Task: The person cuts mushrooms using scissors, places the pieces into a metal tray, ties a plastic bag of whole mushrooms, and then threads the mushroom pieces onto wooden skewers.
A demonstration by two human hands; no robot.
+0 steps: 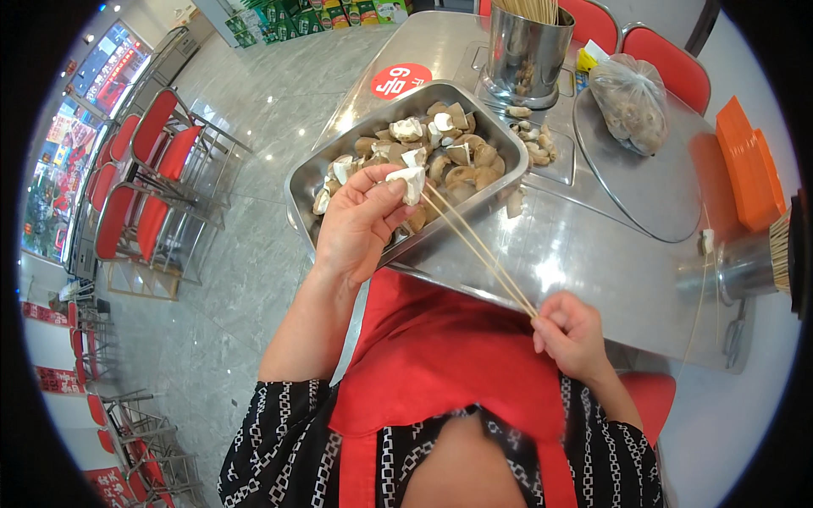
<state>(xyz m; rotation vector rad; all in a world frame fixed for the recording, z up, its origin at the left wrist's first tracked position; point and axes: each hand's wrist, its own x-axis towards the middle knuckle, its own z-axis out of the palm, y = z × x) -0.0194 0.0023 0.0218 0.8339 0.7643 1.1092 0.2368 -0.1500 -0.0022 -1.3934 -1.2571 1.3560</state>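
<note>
My left hand [361, 219] pinches a white-fleshed mushroom piece [408, 184] between thumb and fingers, above a deep stainless steel tray [513, 136]. Two thin bamboo skewers [479, 251] slant from that piece down to my right hand [571, 330], which grips their lower ends near the table's front edge. Their far tips meet the mushroom piece; whether they pierce it cannot be told. Many cut brown-and-white mushroom pieces [462, 173] lie in the tray, partly hidden behind my left hand.
On the steel table [470, 286] stand a steel canister of skewers [530, 57], a knotted plastic bag of mushrooms [632, 105] and an orange container [743, 168]. Mushroom scraps [540, 145] lie beside the tray. Another skewer canister [749, 267] and scissors [735, 327] are at right. Red chairs [667, 60] stand behind.
</note>
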